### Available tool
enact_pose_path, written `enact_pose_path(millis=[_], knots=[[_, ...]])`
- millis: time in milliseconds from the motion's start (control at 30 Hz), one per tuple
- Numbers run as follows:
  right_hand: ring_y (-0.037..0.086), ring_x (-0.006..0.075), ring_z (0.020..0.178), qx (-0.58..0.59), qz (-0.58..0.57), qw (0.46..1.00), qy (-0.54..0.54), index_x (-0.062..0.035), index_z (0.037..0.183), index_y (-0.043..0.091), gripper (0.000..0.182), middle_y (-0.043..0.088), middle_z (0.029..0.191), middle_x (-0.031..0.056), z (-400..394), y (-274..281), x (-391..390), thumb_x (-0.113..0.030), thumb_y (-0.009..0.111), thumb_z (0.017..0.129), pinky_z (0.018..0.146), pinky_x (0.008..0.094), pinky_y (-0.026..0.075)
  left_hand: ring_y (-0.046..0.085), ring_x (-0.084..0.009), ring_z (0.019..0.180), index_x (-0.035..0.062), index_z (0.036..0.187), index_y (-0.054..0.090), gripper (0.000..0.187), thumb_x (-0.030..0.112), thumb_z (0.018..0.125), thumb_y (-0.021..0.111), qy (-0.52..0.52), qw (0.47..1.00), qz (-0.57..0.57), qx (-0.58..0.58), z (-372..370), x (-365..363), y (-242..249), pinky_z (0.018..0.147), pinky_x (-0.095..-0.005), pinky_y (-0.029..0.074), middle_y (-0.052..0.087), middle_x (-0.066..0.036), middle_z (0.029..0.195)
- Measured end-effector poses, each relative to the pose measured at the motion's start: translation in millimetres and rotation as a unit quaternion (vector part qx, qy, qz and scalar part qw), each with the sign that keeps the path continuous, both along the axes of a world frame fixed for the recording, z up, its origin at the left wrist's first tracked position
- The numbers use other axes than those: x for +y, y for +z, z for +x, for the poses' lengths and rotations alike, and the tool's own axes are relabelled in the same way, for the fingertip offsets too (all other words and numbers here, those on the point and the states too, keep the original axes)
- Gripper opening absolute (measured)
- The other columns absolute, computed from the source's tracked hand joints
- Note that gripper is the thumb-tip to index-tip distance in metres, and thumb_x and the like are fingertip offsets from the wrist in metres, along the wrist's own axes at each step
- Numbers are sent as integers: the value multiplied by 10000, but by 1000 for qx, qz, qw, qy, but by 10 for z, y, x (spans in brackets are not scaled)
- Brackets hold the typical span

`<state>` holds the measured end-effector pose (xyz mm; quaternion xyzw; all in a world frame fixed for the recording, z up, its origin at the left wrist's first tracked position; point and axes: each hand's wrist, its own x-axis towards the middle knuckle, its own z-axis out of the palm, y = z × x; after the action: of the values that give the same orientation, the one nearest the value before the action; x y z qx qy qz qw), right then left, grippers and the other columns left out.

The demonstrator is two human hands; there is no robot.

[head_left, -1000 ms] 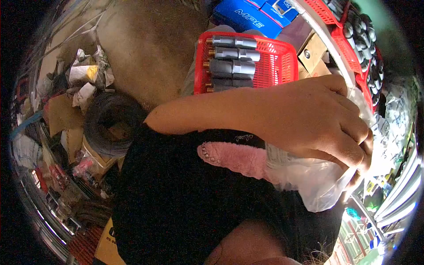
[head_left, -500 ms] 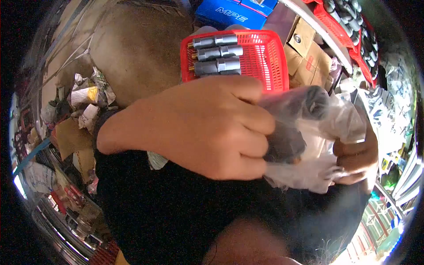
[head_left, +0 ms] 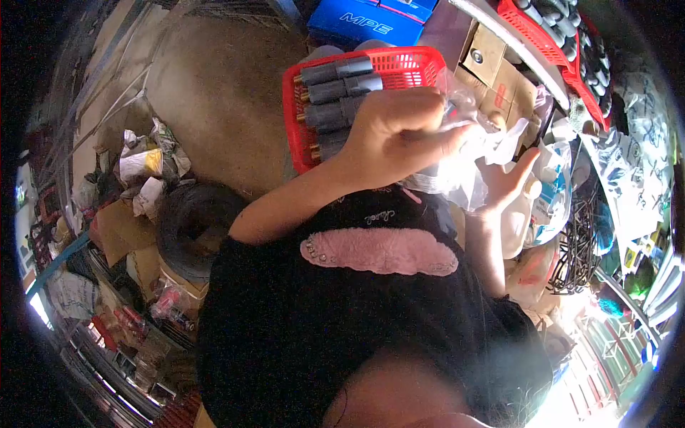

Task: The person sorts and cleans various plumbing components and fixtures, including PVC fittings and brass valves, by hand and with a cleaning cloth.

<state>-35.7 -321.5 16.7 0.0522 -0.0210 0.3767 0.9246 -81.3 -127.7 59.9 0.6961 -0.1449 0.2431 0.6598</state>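
Note:
My left hand (head_left: 403, 135) is closed in a fist on a crumpled clear plastic bag (head_left: 464, 160), just over the right side of a red plastic basket (head_left: 291, 132). Strong glare on the bag hides what it may contain. Against the bag's lower right side is my right hand (head_left: 499, 185), one digit stretched out and apart; the bag covers its other fingers. Several dark grey cylindrical parts (head_left: 335, 90) with brass-coloured tips lie side by side in the basket, partly hidden by my left hand.
Behind the basket stands a blue MPE box (head_left: 371, 21). Cardboard boxes (head_left: 506, 93) and a red crate (head_left: 535, 32) of grey parts are at the upper right. A dark coil (head_left: 196, 232) and crumpled paper (head_left: 146, 160) lie at the left.
Both hands have moved away from the camera, the right one also leftward, and its grip on the bag has loosened. The dark cylindrical parts seen in the bag earlier no longer show there.

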Motion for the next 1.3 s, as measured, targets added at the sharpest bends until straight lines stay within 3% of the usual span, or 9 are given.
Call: enact_pose_path(millis=[167, 267, 367, 533, 867, 967, 1067, 1200, 1300], knots=[[341, 332, 1366, -64, -202, 977, 4, -82, 1508, 227, 1152, 316, 1504, 164, -142, -342, -276, -841, 535, 699, 1128, 507, 299, 344, 6, 551, 107, 639, 453, 379, 212, 951, 640, 13, 970, -192, 149, 129, -99, 5, 481, -214, 278, 410, 86, 594], [345, 338, 1365, -296, -473, 830, 16, -73, 1507, 219, 1140, 336, 1494, 161, -186, -369, -386, -766, 632, 702, 1124, 501, 309, 367, 12, 613, 114, 731, 498, 334, 310, 992, 568, 1, 920, -323, 223, 339, -168, -178, 528, -196, 294, 422, 94, 660], [456, 311, 1278, -203, -480, 851, 62, -41, 1457, 295, 1053, 452, 1397, 156, -153, -138, -355, -246, 912, 630, 1072, 444, 394, 381, -7, 651, 98, 838, 534, 310, 359, 1006, 528, -28, 927, -187, 325, 364, -90, -478, 575, -200, 331, 408, 78, 688], [500, 203, 1193, -259, -605, 740, 137, -17, 1402, 399, 781, 543, 1284, 78, 55, 110, -164, -135, 819, 754, 1027, 350, 401, 538, -93, 791, 14, 1037, 598, 248, 241, 1006, 505, -39, 958, -83, 272, 336, -90, -931, 726, -284, 453, 594, -23, 847], [538, 86, 854, -310, -668, 670, 90, -15, 1420, 381, 586, 598, 1050, 16, 100, -54, -71, -141, 658, 919, 709, 238, 451, 589, -176, 989, 21, 1214, 518, 269, 190, 1010, 470, -40, 949, -102, 297, 273, -103, -947, 888, -335, 464, 633, -92, 1072], [621, 108, 913, -357, -728, 581, 74, -8, 1419, 412, 475, 671, 1047, 133, 46, -146, -100, -134, 546, 981, 795, 272, 488, 542, -163, 1138, 66, 1366, 435, 383, 262, 1037, 429, -60, 937, -97, 330, 219, -95, -943, 983, -322, 429, 572, -85, 1243], [649, 184, 707, -463, -808, 361, -45, -31, 1420, 428, 494, 676, 932, 221, -91, -132, 22, -185, 561, 970, 626, 303, 483, 585, -132, 1054, 76, 1354, 453, 423, 353, 1039, 394, -71, 867, -191, 455, 179, -130, -823, 898, -311, 493, 584, -70, 1221], [672, 346, 719, -468, -819, 331, -29, -13, 1357, 477, 489, 649, 923, 277, -156, 50, 107, -244, 602, 944, 623, 411, 513, 555, -195, 1110, 35, 1381, 397, 498, 365, 1009, 416, -103, 810, -285, 503, 194, -159, -984, 955, -345, 438, 575, -119, 1210], [645, 421, 750, -542, -809, 166, -153, 16, 1159, 519, 455, 628, 892, 260, -270, 117, 180, -355, 624, 919, 635, 491, 505, 570, -203, 1091, 47, 1386, 391, 540, 408, 989, 450, -179, 793, -355, 463, 189, -130, -1019, 931, -351, 460, 568, -125, 1212]])
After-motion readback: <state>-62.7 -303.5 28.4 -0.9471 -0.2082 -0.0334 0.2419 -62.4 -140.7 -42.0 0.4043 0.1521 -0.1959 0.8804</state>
